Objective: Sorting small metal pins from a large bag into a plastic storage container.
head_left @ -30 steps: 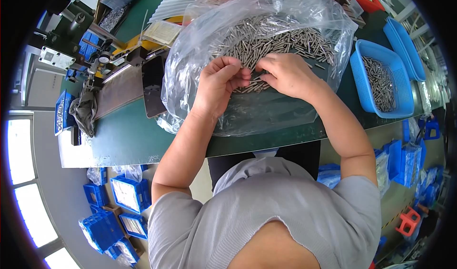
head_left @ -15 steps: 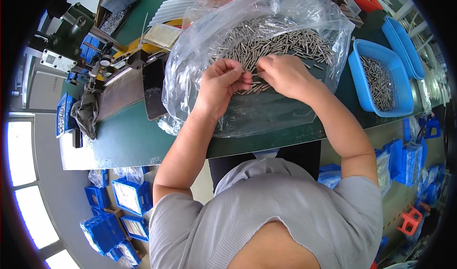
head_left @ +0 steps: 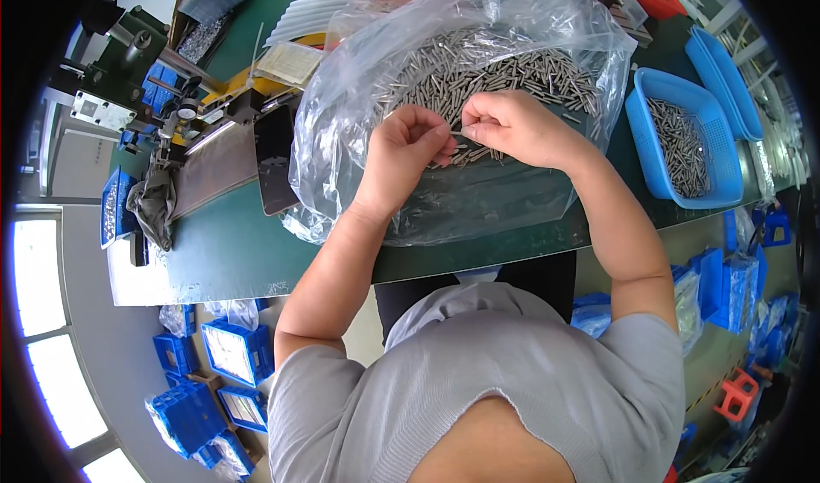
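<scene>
Over a heap of small grey metal pins (head_left: 478,77), my two hands meet fingertip to fingertip. A single slim metal pin (head_left: 457,133) spans the narrow gap between them. My left hand (head_left: 406,148) pinches one end with thumb and forefinger, its other fingers curled. The other end is in the pinch of my right hand (head_left: 523,130). Under and around the heap lies a large clear plastic bag (head_left: 342,133), opened out on the green table (head_left: 231,265). A few loose pins lie just below my fingertips; the fingers partly cover them.
To the right stands a blue basket (head_left: 636,133) holding more pins, with another blue basket (head_left: 726,86) beside it. A bench fixture with a metal post (head_left: 192,73) and a dark flat plate (head_left: 275,163) are on the left. Red trays (head_left: 649,0) sit at the back.
My right hand has shifted slightly right and turned, its thumb now showing. My left hand has tilted inward toward it. The pin now shows between the fingertips.
</scene>
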Demonstrator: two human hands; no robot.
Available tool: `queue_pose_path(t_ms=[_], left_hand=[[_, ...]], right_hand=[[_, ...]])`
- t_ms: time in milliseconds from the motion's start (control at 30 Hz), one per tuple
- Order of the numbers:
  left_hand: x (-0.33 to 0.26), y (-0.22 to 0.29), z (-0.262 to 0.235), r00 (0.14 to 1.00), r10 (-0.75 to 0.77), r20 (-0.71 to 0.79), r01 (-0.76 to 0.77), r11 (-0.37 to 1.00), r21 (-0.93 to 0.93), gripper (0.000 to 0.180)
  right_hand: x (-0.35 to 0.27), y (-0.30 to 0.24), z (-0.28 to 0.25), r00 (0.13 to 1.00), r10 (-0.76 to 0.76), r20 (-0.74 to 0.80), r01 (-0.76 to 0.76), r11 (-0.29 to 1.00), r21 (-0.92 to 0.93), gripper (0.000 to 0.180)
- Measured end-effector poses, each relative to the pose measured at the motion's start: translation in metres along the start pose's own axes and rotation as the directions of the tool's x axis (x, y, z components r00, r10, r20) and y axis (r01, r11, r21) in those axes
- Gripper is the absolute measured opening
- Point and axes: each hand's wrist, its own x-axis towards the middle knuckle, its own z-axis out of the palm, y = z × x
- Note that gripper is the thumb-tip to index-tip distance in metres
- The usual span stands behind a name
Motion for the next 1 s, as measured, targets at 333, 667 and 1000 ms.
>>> queue_pose_path(t_ms=[333,667,1000], left_hand=[[0.001,0.003,-0.004,0.994,-0.081,0.074,0.105,0.903,-0.417,0.008],[-0.001,0.001,-0.005,0.993,-0.042,0.115,0.094,0.863,-0.497,0.009],[0.003,-0.002,0.005,0.994,-0.047,0.096,0.085,0.893,-0.441,0.010]], right_hand=[[0.001,-0.004,0.001,0.994,0.110,-0.004,-0.090,0.836,0.542,0.016],[0.004,-0.001,0.023,0.969,-0.028,-0.245,0.107,0.943,0.316,0.017],[-0.005,-0.006,0.015,0.981,0.053,-0.189,0.015,0.939,0.343,0.016]])
